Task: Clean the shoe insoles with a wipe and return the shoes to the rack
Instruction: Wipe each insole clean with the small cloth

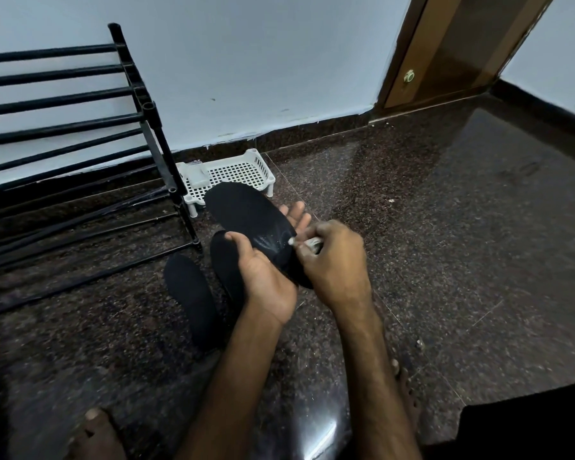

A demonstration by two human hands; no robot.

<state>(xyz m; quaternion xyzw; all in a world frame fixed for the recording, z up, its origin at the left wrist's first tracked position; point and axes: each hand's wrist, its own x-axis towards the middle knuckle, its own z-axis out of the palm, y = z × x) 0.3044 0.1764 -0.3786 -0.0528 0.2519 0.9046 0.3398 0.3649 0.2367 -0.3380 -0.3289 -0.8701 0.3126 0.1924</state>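
Observation:
My left hand holds a black insole from below, thumb on its near edge and fingers showing past its right side. My right hand pinches a small crumpled white wipe against the insole's lower part, where the surface looks wet. Two more black insoles lie on the floor: one to the left, another partly hidden under my left hand. No shoes are in view.
A black tube shoe rack stands at the left against the wall. A white perforated plastic tray holding a small white packet sits by the wall. Dark polished granite floor spreads right. A wooden door is at the far right. My bare feet are near the bottom.

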